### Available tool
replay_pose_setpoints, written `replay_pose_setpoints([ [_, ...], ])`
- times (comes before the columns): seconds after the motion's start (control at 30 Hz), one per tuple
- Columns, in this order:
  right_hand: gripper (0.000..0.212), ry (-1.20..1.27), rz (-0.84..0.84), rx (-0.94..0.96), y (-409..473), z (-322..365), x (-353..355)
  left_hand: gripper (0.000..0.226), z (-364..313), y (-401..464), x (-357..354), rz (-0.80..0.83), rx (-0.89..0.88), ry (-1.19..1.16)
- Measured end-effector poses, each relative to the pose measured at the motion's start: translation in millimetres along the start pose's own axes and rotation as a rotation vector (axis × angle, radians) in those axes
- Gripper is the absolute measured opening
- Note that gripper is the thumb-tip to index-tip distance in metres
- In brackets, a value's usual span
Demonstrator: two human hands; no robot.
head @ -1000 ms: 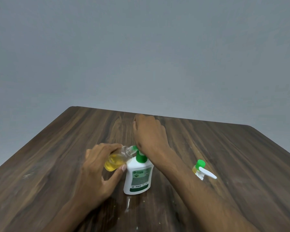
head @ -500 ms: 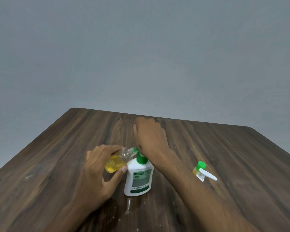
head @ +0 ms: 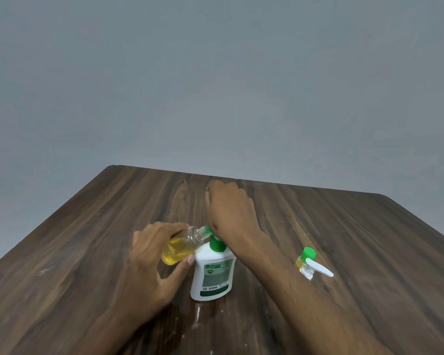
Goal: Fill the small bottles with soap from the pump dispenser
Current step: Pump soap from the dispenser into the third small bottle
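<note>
A white pump dispenser [head: 212, 274] with a green collar and pump head stands upright near the middle of the wooden table [head: 344, 239]. My left hand [head: 154, 260] grips a small clear bottle [head: 182, 245], partly full of yellow soap and tilted, with its open neck against the green spout. My right hand [head: 228, 208] rests palm-down on top of the pump head and hides it. A second small bottle [head: 305, 261] with a green cap and yellow soap stands to the right, beyond my right forearm.
A small white spoon-like piece [head: 319, 268] lies against the second bottle. Pale smears and a wet patch [head: 198, 316] mark the table in front of the dispenser. A plain grey wall stands behind the table's far edge.
My right hand and the pump head have sunk slightly. The left hand and its bottle stay at the spout.
</note>
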State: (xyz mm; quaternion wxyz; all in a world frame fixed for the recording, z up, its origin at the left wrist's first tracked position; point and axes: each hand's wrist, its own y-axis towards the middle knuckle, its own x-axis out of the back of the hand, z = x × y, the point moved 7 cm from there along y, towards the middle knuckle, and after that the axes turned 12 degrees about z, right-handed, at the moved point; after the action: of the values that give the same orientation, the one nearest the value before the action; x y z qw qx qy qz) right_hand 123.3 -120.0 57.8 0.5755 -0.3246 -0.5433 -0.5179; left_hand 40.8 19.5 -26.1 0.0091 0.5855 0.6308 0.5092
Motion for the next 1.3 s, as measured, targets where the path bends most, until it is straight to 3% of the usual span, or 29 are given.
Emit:
replay_pose_setpoints([
  [0.63, 0.017, -0.044, -0.063, 0.027, 1.3, 2.6, 4.5, 0.037, -4.7, 1.2, 1.8, 0.008, 0.006, 0.021],
  [1.3, 0.011, -0.017, -0.044, -0.014, 0.7, -0.4, 1.5, 0.037, -1.3, 0.8, -0.7, 0.010, 0.014, 0.023],
])
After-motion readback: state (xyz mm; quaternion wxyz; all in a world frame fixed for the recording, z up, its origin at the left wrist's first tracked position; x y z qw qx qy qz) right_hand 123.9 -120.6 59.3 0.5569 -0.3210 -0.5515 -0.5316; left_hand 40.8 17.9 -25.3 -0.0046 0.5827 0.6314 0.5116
